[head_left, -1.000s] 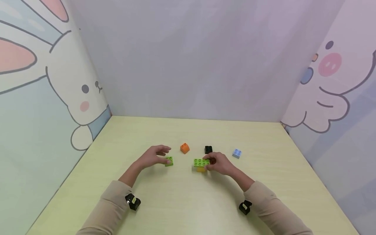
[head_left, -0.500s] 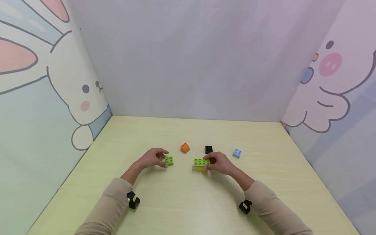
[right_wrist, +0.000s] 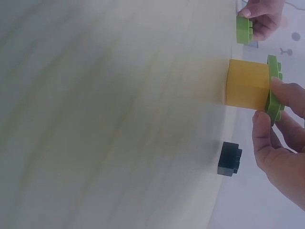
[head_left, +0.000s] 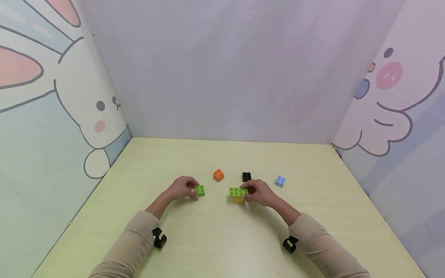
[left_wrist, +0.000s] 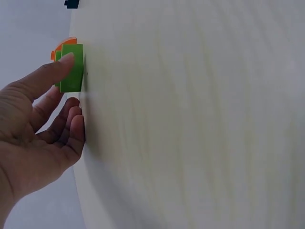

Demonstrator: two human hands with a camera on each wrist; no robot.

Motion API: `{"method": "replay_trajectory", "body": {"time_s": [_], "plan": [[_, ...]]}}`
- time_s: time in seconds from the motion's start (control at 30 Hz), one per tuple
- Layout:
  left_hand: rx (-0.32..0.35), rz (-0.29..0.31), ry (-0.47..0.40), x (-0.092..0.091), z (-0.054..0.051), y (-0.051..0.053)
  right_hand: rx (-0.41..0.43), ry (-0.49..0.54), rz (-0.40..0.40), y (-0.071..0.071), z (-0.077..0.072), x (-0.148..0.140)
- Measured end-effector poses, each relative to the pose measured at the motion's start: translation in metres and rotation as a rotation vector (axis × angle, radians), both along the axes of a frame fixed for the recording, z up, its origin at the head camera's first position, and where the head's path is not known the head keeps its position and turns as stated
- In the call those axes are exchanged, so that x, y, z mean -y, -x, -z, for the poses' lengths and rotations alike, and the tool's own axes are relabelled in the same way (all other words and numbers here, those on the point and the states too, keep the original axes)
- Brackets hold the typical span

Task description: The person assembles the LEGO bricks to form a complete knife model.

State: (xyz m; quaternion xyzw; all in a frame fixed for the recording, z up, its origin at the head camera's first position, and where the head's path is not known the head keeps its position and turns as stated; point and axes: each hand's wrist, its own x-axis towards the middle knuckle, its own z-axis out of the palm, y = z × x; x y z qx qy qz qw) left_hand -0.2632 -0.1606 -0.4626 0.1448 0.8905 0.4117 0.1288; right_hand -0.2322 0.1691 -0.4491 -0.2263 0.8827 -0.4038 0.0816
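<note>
My left hand (head_left: 182, 188) pinches a small green toy brick (head_left: 199, 190) standing on the table. In the left wrist view the thumb (left_wrist: 57, 70) lies on that brick's near side and the index finger is partly hidden behind it. To the right, my right hand (head_left: 262, 193) grips the right end of a flat green plate (head_left: 238, 192) with two rows of studs. Under that plate sits a yellow block (right_wrist: 248, 85), plain-sided in the right wrist view, resting on the table.
Beyond the hands lie an orange sloped brick (head_left: 218, 175), a black brick (head_left: 246, 177) and a light blue brick (head_left: 280, 181). The pale wooden table (head_left: 222, 239) is bounded by a grey back wall (head_left: 222, 77) and cartoon-printed side walls.
My left hand has drawn back and lowered slightly, its thumb shifting from over the small green brick's top to its near side, fingers closing round it. The right hand stays put.
</note>
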Motion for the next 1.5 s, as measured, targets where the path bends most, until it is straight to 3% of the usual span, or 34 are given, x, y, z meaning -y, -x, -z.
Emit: {"method": "replay_trajectory", "body": {"time_s": [0.23, 0.53, 0.73, 0.9, 1.03, 1.27, 1.5], "plan": [[0.004, -0.023, -0.063, 0.003, -0.001, 0.0, 0.002, 0.0, 0.002, 0.001, 0.001, 0.0], [-0.011, -0.033, -0.163, 0.004, -0.01, -0.005, 0.028, 0.035, 0.047, -0.001, 0.002, 0.002], [-0.016, -0.084, -0.242, -0.002, -0.014, -0.011, 0.031, 0.083, 0.053, -0.002, 0.007, 0.003], [-0.007, -0.079, -0.288, -0.013, -0.016, -0.016, 0.03, 0.075, 0.038, -0.003, 0.01, 0.0], [-0.006, -0.069, -0.306, -0.022, -0.018, -0.014, 0.041, 0.089, 0.055, -0.004, 0.006, -0.001], [0.002, -0.097, -0.356, -0.038, -0.024, -0.018, 0.094, 0.125, 0.062, -0.002, 0.003, -0.001], [0.012, -0.079, -0.366, -0.058, -0.021, -0.022, 0.107, 0.111, 0.074, -0.004, 0.004, -0.001]]}}
